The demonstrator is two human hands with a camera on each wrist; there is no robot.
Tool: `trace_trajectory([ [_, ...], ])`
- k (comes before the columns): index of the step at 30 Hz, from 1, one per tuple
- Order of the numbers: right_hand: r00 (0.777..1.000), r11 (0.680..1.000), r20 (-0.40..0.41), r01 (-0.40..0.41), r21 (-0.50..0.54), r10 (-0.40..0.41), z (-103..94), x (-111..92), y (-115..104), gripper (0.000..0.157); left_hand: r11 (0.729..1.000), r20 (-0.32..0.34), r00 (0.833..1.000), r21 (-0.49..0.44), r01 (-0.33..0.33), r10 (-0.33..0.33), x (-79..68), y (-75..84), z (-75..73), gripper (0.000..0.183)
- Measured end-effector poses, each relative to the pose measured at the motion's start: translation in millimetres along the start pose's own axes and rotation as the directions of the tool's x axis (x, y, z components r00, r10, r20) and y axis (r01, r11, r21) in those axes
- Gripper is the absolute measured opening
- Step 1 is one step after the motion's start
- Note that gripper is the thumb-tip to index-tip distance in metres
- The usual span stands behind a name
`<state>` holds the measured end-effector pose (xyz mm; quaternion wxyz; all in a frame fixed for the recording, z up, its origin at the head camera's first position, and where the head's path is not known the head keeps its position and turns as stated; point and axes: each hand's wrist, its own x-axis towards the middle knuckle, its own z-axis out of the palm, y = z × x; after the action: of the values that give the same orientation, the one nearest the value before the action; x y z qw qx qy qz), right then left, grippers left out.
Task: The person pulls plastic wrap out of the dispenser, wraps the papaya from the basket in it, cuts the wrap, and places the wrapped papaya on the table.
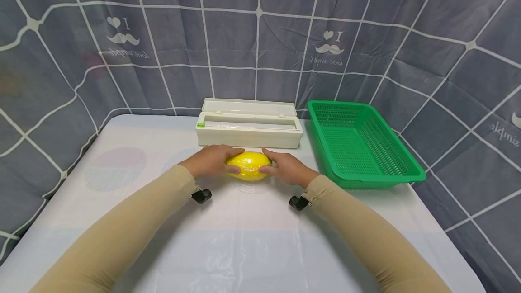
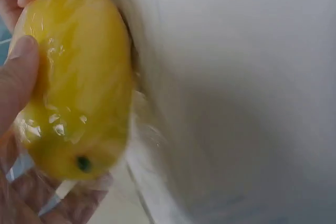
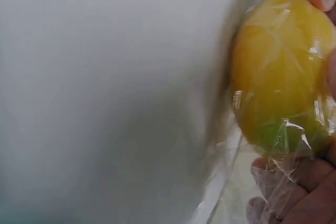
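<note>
A yellow mango (image 1: 249,165) wrapped in clear cling film lies crosswise between both hands, low over the table's middle. My left hand (image 1: 213,162) holds its left end, thumb on the near side and fingers round the far side. From the other end my right hand (image 1: 288,166) grips it the same way. The left wrist view shows a dark stem spot on the mango (image 2: 79,82) under shiny film. Loose, crinkled film (image 3: 281,182) hangs over the right fingers in the right wrist view, below the mango's greenish end.
Just behind the hands stands a white cling film box (image 1: 250,137), its lid raised and a roll inside. A green slotted basket (image 1: 338,157) sits at the back right of the white-covered table (image 1: 244,248). Grey checked curtain (image 1: 232,35) surrounds the table's back and sides.
</note>
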<state>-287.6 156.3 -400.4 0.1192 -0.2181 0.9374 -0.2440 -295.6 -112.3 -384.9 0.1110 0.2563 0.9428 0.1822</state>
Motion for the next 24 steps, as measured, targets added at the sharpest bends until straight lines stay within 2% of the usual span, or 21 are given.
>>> trace_trajectory([
  [3,1.0,1.0,0.028,-0.001,-0.029,0.002,1.4,-0.3,3.7,0.083,1.0,0.037,0.999,0.005,0.0,-0.001,-3.9,-10.5,0.7,0.081],
  [8,0.997,0.997,0.064,0.046,-0.06,-0.042,-0.6,-3.7,5.2,0.083,0.999,0.029,1.0,-0.037,0.008,-0.007,-7.7,-25.6,1.9,0.064],
  [10,0.994,0.997,0.087,0.07,-0.041,-0.066,-2.2,-5.7,6.1,0.08,0.999,0.007,1.0,-0.047,-0.002,0.002,-8.7,-27.8,1.7,0.057],
  [13,0.989,0.995,0.111,0.095,-0.01,-0.093,-3.3,-7.3,9.6,0.074,0.998,-0.008,1.0,-0.055,-0.018,0.017,-10.2,-27.3,0.3,0.057],
  [17,0.988,0.994,0.109,0.108,0.002,-0.108,-4.2,-7.3,13.0,0.07,0.994,0.025,0.999,-0.105,-0.039,0.041,-11.8,-26.2,-2.0,0.059],
  [21,0.993,0.997,0.088,0.083,0.011,-0.083,-6.5,-7.0,11.6,0.069,0.991,0.074,0.996,-0.13,-0.04,0.05,-13.1,-27.0,-4.2,0.063],
  [24,0.995,1.0,0.098,0.03,0.008,-0.03,-6.7,-6.9,10.9,0.07,0.991,0.09,0.995,-0.126,-0.033,0.045,-15.0,-27.6,-4.7,0.068],
])
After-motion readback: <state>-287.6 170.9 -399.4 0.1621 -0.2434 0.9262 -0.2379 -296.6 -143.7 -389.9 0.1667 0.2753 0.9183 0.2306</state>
